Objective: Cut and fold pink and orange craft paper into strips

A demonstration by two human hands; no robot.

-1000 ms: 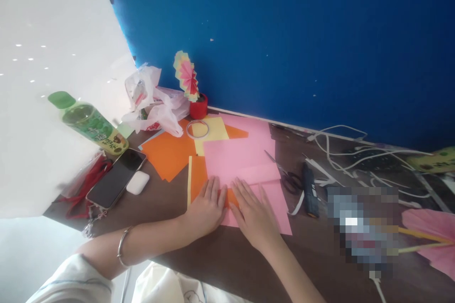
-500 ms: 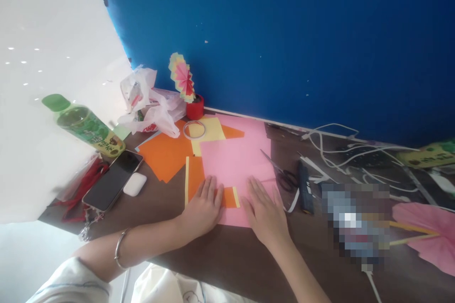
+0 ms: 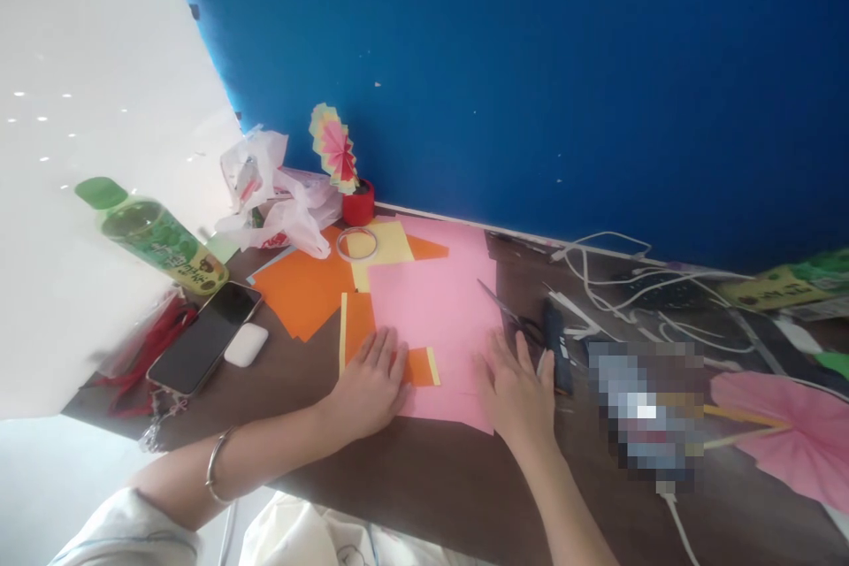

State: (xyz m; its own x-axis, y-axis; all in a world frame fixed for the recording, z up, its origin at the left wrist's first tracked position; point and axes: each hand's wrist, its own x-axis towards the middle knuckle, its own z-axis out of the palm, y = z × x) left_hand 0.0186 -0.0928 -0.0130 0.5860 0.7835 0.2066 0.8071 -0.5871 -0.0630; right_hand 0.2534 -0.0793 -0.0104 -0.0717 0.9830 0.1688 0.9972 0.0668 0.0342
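A pink paper sheet (image 3: 438, 309) lies flat on the desk, over another pink sheet (image 3: 464, 239). My left hand (image 3: 371, 382) rests flat, fingers stretched, on the pink sheet's left side and an orange paper piece with a yellow edge (image 3: 419, 367). My right hand (image 3: 521, 393) lies with fingers spread at the pink sheet's right edge. Just beyond its fingertips are dark scissors (image 3: 529, 327), blades pointing up and left. Beside them is a dark blue box cutter-like tool (image 3: 557, 345). Neither hand grips anything.
Orange sheets (image 3: 298, 283), a yellow sheet (image 3: 385, 248) and a silver ring (image 3: 356, 244) lie behind. At left are a bottle (image 3: 159, 239), phone (image 3: 205, 340) and white case (image 3: 246, 345). White cables (image 3: 610, 283) and a pink paper fan (image 3: 796, 433) are at right.
My right hand has slid right across the pink sheet to its edge, close to the scissors. My left hand stays in place on the paper. The view has shifted slightly.
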